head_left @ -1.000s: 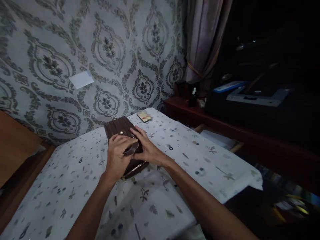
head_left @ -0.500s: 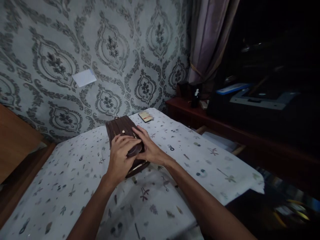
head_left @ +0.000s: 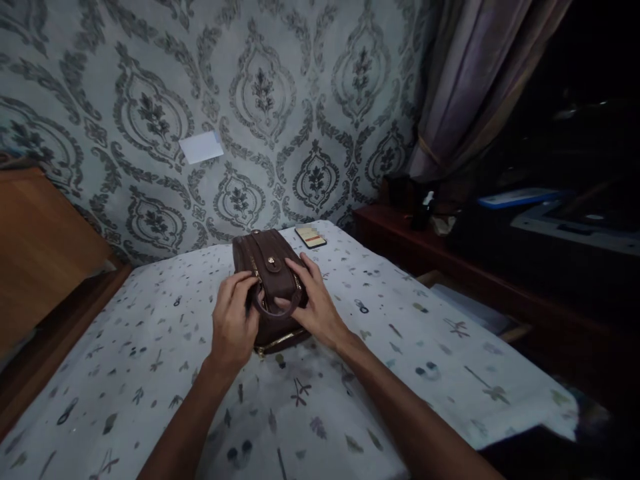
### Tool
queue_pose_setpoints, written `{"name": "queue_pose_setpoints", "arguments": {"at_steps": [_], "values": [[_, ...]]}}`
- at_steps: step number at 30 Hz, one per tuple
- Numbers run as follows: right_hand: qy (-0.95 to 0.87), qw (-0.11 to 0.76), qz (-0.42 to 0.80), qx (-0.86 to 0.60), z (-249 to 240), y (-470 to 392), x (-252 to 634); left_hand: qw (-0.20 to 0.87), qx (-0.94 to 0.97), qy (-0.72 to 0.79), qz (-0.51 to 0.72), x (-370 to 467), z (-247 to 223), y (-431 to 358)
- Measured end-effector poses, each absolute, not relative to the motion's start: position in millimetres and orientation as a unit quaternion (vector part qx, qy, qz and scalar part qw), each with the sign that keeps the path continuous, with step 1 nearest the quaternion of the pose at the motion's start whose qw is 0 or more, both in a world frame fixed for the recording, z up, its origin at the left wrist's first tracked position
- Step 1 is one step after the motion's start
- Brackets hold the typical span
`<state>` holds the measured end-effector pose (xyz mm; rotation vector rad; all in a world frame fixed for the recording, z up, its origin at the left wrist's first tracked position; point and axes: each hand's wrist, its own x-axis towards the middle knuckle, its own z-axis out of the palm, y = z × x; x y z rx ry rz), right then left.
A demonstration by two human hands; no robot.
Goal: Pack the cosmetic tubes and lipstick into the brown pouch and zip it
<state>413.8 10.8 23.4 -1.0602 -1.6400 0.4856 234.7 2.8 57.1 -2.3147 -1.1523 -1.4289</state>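
Observation:
A brown leather bag (head_left: 280,287) with gold zips lies on the cloth-covered table. A strap with a gold snap button (head_left: 271,261) runs along its top. A curved carry handle (head_left: 273,313) loops at its near end. My left hand (head_left: 234,317) has its bent fingers closed on the left side of the bag's top, by the zip and the handle; its fingertips are partly hidden. My right hand (head_left: 317,307) grips the bag's right side, fingers over the top edge and thumb at the handle.
A phone (head_left: 311,237) with a lit screen lies beyond the bag. The patterned tablecloth (head_left: 165,347) covers the table. An open drawer (head_left: 470,310) juts out on the right, below a dark red shelf (head_left: 380,223). A wooden panel (head_left: 45,247) stands at the left.
My hands have moved apart, my left hand drawing back to the left, so the strap, snap and handle now show. The view has turned left.

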Motion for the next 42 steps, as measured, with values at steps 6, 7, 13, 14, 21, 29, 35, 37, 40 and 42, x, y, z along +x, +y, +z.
{"name": "queue_pose_setpoints", "arguments": {"at_steps": [6, 7, 13, 14, 21, 29, 35, 37, 40, 42], "values": [[-0.685, 0.537, 0.194, -0.453, 21, 11, 410, 0.059, -0.767, -0.394, -0.503, 234, 59, 3], [-0.686, 0.536, 0.196, -0.452, 21, 11, 411, 0.046, -0.765, -0.397, -0.505, 234, 60, 3], [-0.687, 0.537, 0.205, -0.444, 21, 11, 412, -0.024, -0.765, -0.404, -0.502, 232, 67, 1], [-0.689, 0.537, 0.203, -0.443, 21, 11, 413, -0.031, -0.767, -0.402, -0.499, 231, 68, 0], [-0.693, 0.534, 0.188, -0.446, 20, 14, 413, -0.044, -0.787, -0.384, -0.480, 225, 70, 0], [-0.685, 0.521, 0.058, -0.506, 18, -1, 395, -0.009, -0.823, -0.351, -0.446, 221, 74, -4], [-0.673, 0.521, 0.043, -0.523, 17, -2, 385, -0.040, -0.834, -0.332, -0.439, 219, 79, -4], [-0.676, 0.517, 0.046, -0.523, 17, -1, 385, -0.032, -0.840, -0.328, -0.430, 220, 80, -5], [-0.683, 0.514, 0.050, -0.517, 16, -1, 386, -0.010, -0.861, -0.317, -0.398, 221, 81, -8], [-0.681, 0.518, 0.052, -0.515, 16, -1, 386, -0.006, -0.871, -0.309, -0.382, 221, 81, -10]]}}
